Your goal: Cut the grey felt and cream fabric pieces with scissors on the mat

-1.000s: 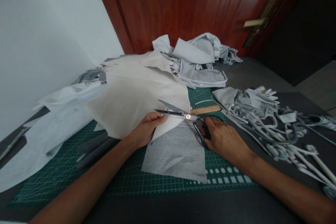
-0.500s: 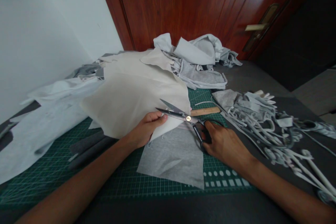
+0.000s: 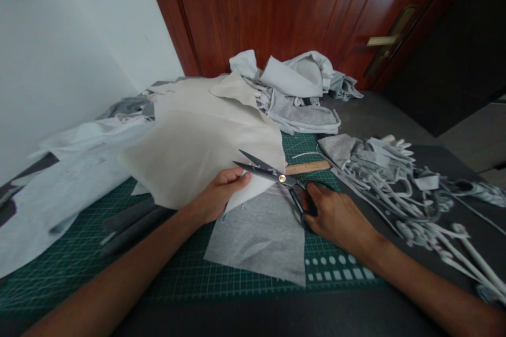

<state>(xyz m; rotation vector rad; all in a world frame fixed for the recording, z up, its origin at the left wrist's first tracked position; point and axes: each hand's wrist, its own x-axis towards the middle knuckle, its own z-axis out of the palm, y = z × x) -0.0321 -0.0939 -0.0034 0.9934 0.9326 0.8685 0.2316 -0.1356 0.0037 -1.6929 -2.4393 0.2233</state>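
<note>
In the head view, the scissors [image 3: 276, 174] are held by the right hand [image 3: 336, 216]. Its grip is closed around the dark handles, which are partly covered, and the fingers inside the loops are hidden. The blades are parted and pointed left, the lower one lying at the edge of the cream cloth [image 3: 197, 142]. That edge is pinched by the left hand [image 3: 219, 196]: the grip is closed on the cloth with the thumb on top, and the other fingers are hidden under the fold.

The cream cloth is raised at its near corner and spread back over the desk [image 3: 375, 110]. Beneath it a grey piece [image 3: 261, 231] is laid flat on the green mat [image 3: 190, 279], its far edge covered by the cream cloth. A ruler [image 3: 308, 167] is seen just behind the scissors, its left end hidden by cloth.

To the right, strips [image 3: 399, 189] are piled and cut off at the lower right corner. At the left, a white cloth [image 3: 59, 189] is cut off by the frame. Dark rolls [image 3: 130, 221] beside it are partly covered and cannot be identified. A heap of clothes [image 3: 296, 95] is set against the door [image 3: 276, 5]. Both forearms are cut off at the bottom.
</note>
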